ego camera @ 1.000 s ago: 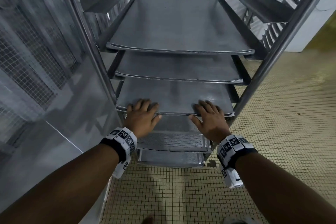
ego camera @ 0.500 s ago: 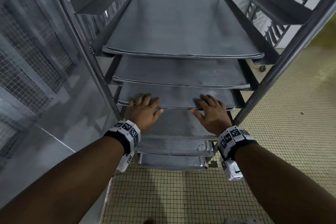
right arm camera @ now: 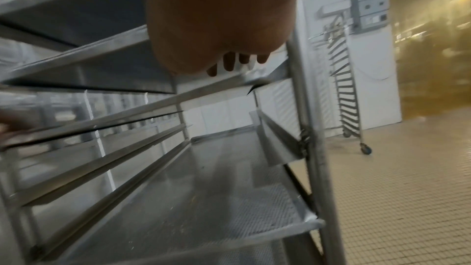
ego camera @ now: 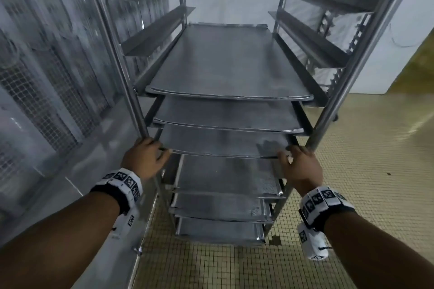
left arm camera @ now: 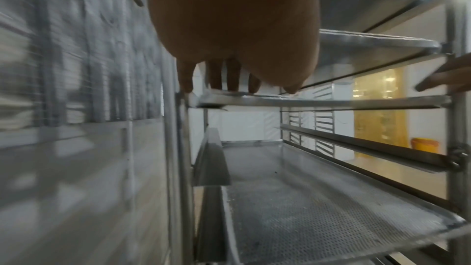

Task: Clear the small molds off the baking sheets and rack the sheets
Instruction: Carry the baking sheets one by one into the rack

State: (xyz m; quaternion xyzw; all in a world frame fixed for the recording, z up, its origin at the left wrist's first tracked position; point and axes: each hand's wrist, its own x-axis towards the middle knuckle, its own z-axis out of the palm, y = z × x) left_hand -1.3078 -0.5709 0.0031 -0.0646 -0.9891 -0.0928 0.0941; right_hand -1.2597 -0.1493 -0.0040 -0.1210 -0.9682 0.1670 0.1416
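A steel rack (ego camera: 366, 54) holds several bare baking sheets. My left hand (ego camera: 155, 145) presses the front left corner of the third sheet (ego camera: 223, 143), next to the left post. At the front right corner my right hand (ego camera: 291, 151) presses the same sheet. The left wrist view shows my left hand (left arm camera: 229, 86) with straight fingers, tips on the sheet's edge (left arm camera: 318, 101). From the right wrist, my right hand (right arm camera: 237, 65) also has straight fingers over that edge (right arm camera: 203, 88). No small molds are in view.
Above lie the top sheet (ego camera: 225, 65) and second sheet (ego camera: 223, 115); perforated trays (ego camera: 225, 176) sit below. A metal mesh wall (ego camera: 47, 101) stands close on the left. Tiled floor (ego camera: 352, 183) spreads to the right, with another wheeled rack (right arm camera: 349, 88) at the back.
Both hands have slid outward along the third sheet's front edge to its corners. The sheet has gone further into the rack. The head view has lifted.
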